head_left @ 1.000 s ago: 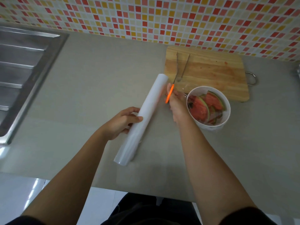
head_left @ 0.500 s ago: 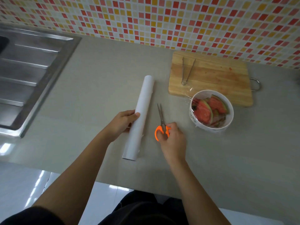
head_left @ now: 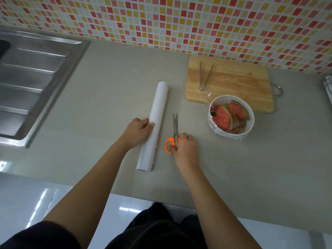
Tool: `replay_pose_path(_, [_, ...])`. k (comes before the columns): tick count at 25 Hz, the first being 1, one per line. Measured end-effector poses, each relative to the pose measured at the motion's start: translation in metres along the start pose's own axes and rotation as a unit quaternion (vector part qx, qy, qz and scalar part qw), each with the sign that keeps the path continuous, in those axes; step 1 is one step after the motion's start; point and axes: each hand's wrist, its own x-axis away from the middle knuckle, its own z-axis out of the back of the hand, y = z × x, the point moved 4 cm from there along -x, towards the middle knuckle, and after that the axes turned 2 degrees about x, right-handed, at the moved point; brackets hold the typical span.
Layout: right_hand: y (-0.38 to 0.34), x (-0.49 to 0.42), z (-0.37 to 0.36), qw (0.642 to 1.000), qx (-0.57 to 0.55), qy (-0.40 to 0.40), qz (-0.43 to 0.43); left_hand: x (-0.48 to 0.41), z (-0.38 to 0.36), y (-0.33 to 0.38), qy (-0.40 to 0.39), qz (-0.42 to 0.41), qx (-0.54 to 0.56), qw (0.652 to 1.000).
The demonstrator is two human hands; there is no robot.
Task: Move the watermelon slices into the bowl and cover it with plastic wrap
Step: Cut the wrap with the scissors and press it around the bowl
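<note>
A long white cylinder, the roll of plastic wrap [head_left: 159, 112], lies on the counter [head_left: 116, 87] running from 7 o'clock to 1 o'clock, its matte paper face smooth and a glint of film showing along its right edge. The left hand [head_left: 139, 132] holds it at mid-length, thumb on top and fingers curled against its left side. Just to its right lie the scissors [head_left: 175, 128], with slim steel blades pointing to 12 o'clock and glossy orange loop handles. The right hand [head_left: 185, 150] grips those handles, its fingers curled over them. The two hands are apart, with the roll between them. The counter is a flat, dull grey-beige slab. Behind it, at 12 o'clock, rises a wall of small square mosaic tiles [head_left: 179, 20] in red, orange, yellow and pink. At 9 to 10 o'clock sits a ribbed stainless steel sink [head_left: 36, 78], and glossy white floor tiles [head_left: 27, 194] show below the counter edge. At 2 o'clock from the right hand stands a round white bowl [head_left: 231, 136] holding the watermelon slices [head_left: 222, 117], red flesh with green rind. Clear crinkled film [head_left: 209, 97] is stretched over its top. The bowl's far edge overlaps a rectangular wooden cutting board [head_left: 233, 83] with rounded corners. Metal tongs [head_left: 200, 76] lie on the board's left part.
</note>
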Motion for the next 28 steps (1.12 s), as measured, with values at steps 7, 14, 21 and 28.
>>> replay_pose_path(7, [-0.001,0.010,0.046,0.993,-0.072,0.077,0.048,-0.001,0.003,0.001,0.041,0.022,0.028,0.999])
replay_pose_path(14, [0.094,-0.046,0.183,0.904,-0.248,0.348,0.018,0.009,-0.026,0.085,0.182,-0.067,0.220,0.956])
replay_pose_path(21, [0.164,-0.119,0.142,0.938,-0.332,-0.036,-0.091,0.000,-0.152,0.134,0.066,0.124,0.533,0.835])
replay_pose_path(28, [0.195,-0.059,0.118,0.846,-0.495,-0.124,-0.154,-0.027,-0.150,0.125,0.069,0.129,0.527,0.837])
